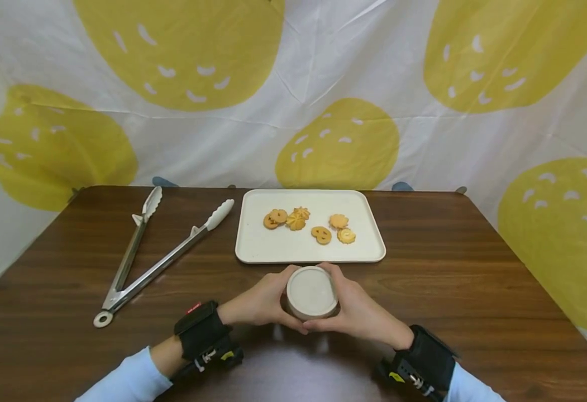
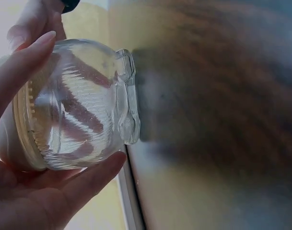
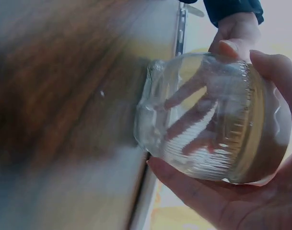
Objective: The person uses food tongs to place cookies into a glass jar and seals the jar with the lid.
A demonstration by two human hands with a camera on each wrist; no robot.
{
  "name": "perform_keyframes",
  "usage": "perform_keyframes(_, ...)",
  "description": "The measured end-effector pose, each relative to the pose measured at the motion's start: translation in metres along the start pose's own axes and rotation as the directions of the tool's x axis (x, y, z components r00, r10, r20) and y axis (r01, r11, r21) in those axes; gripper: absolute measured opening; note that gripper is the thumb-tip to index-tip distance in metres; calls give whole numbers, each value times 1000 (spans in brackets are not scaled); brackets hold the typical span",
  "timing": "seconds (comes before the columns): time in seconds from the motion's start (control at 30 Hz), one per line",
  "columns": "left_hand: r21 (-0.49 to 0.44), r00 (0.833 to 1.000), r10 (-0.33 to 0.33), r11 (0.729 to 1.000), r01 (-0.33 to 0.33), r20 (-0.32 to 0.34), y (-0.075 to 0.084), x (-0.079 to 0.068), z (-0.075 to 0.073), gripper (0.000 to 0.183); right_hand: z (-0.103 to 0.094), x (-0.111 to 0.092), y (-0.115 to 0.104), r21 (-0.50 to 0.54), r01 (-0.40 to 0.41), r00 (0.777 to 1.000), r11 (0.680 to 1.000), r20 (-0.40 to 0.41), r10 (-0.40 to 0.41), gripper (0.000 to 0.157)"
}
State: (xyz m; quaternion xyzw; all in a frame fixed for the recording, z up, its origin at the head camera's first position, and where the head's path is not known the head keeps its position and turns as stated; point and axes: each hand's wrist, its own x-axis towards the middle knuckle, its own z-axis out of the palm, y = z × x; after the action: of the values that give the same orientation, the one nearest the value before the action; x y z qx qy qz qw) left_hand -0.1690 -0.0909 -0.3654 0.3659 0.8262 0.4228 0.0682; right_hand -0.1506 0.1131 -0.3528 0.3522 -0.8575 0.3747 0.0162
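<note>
Both hands hold a clear glass jar [image 2: 83, 108] with a pale round lid [image 1: 312, 291], in front of the tray. From the left side, my left hand [image 1: 262, 301] curves its fingers and thumb around it. My right hand [image 1: 362, 310] does the same from the right, and the two thumbs meet at the near side in the head view. Ribbed glass and a wavy foot show on the jar [image 3: 196, 120] in the right wrist view, with that foot close over the tabletop. Fingers are visible through the see-through wall, and no contents show inside.
A white tray [image 1: 310, 254] behind the jar bears several cookies [image 1: 296, 222] of different shapes. Long metal tongs [image 1: 160, 265] with white tips lie spread on the left of the brown wooden table [image 1: 439, 251]. A curtain with yellow fruit shapes [image 1: 338, 145] hangs behind.
</note>
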Motion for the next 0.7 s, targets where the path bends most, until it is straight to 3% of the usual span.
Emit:
perform_keyframes(0.17,34,1000,-8,999,9,-9,1,-3,1,84,5,-1,-12,-176,-13,998,984,-59,2,94)
perform_keyframes(0.33,5,1000,-21,1000,21,-6,3,-3,1,84,11,-1,-21,-385,40,987,922,-131,-97,88)
perform_keyframes(0.47,4,999,-41,999,41,2,3,-3,1,80,13,-2,-20,-426,96,975,900,-143,-172,78)
perform_keyframes(0.7,4,998,-52,999,52,20,3,-2,0,79,11,0,-13,-383,166,963,909,-136,-233,79)
